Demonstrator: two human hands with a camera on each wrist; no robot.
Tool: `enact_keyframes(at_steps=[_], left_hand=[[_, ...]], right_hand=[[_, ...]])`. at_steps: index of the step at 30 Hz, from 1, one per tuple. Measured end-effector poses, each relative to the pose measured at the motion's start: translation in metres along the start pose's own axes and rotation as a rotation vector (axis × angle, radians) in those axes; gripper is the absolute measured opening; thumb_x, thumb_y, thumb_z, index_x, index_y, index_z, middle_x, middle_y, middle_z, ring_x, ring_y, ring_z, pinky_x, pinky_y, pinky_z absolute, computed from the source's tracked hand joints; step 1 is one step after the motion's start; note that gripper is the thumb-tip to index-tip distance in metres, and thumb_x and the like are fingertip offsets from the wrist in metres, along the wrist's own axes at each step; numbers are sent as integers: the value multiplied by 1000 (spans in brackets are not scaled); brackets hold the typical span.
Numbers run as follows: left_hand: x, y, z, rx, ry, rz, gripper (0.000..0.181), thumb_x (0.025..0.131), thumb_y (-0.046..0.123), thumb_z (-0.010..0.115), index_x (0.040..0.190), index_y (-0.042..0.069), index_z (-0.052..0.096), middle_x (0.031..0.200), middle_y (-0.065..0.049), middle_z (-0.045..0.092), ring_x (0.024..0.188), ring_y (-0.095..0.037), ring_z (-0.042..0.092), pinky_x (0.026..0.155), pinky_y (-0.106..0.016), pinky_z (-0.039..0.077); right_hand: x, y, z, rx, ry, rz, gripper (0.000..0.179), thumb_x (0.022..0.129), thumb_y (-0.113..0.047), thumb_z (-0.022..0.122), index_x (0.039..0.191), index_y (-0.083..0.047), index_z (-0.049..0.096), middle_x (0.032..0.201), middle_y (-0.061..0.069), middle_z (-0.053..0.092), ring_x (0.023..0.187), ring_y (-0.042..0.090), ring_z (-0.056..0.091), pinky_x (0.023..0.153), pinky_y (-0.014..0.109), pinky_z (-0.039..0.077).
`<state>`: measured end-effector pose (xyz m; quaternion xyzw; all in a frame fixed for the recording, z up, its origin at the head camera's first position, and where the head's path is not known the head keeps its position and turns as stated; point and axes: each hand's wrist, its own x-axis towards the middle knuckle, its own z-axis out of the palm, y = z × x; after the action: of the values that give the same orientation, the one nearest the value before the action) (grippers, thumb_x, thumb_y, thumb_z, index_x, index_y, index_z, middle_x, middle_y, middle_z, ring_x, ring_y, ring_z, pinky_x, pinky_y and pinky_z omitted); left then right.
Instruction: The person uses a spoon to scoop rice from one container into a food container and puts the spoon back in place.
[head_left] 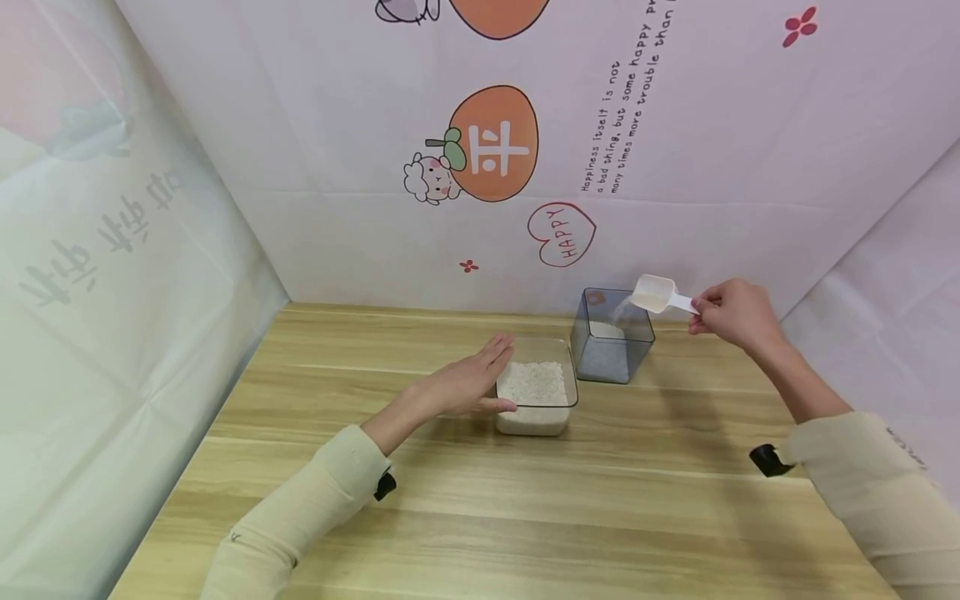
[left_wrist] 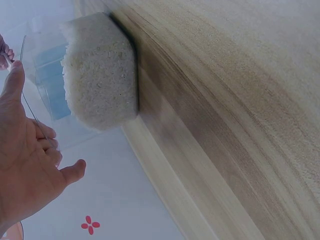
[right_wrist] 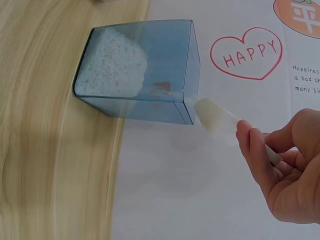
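Note:
My right hand (head_left: 733,315) pinches the handle of a white scoop (head_left: 654,294), tilted over the rim of a tall blue-grey clear box (head_left: 604,358). White rice falls from the scoop into that box, where a heap of rice (right_wrist: 115,62) shows through the wall in the right wrist view. My left hand (head_left: 468,382) rests its straight fingers along the left rim of a low clear container (head_left: 534,421). Rice (left_wrist: 102,75) fills much of this container in the left wrist view, and the thumb (head_left: 497,405) lies at the front of its rim.
Both containers stand side by side on a wood-grain table (head_left: 480,517), near its back edge. Behind them hangs a white printed cloth (head_left: 337,208) with an orange and a red heart. More pale cloth (head_left: 97,333) closes off the left and right sides.

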<state>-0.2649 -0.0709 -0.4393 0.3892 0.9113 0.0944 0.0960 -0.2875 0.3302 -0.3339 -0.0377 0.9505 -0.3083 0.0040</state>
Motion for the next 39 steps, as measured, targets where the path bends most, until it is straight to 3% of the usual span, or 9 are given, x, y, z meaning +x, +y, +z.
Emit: enact_keyframes(at_steps=[20, 27, 35, 39], left_hand=[[-2, 2, -3, 2, -10, -5, 102, 95, 69, 44, 160, 2, 2, 168, -10, -11, 157, -28, -3, 126, -38, 19], [-3, 3, -4, -4, -9, 0, 102, 95, 68, 44, 160, 1, 3, 168, -11, -11, 157, -29, -3, 126, -39, 17], [-4, 3, -4, -7, -13, -2, 101, 95, 68, 43, 160, 3, 1, 168, -10, -11, 157, -28, -3, 126, -38, 15], [-4, 3, -4, -8, -9, 1, 100, 96, 68, 43, 160, 2, 3, 168, -10, -10, 157, -29, -2, 126, -38, 16]], right_hand=[[-2, -11, 4, -170, 41, -61, 28, 98, -9, 54, 99, 14, 71, 72, 12, 76, 54, 4, 64, 45, 26, 43], [-5, -16, 10, -300, 80, -153, 26, 97, -8, 55, 88, 9, 72, 68, 11, 73, 50, 12, 57, 46, 28, 37], [-3, -18, 18, -473, 154, -293, 22, 94, -8, 59, 80, 3, 72, 60, 5, 66, 54, 21, 54, 50, 34, 40], [-3, -15, 19, -482, 165, -310, 21, 94, -7, 59, 80, 3, 71, 61, 8, 65, 53, 23, 53, 50, 35, 40]])
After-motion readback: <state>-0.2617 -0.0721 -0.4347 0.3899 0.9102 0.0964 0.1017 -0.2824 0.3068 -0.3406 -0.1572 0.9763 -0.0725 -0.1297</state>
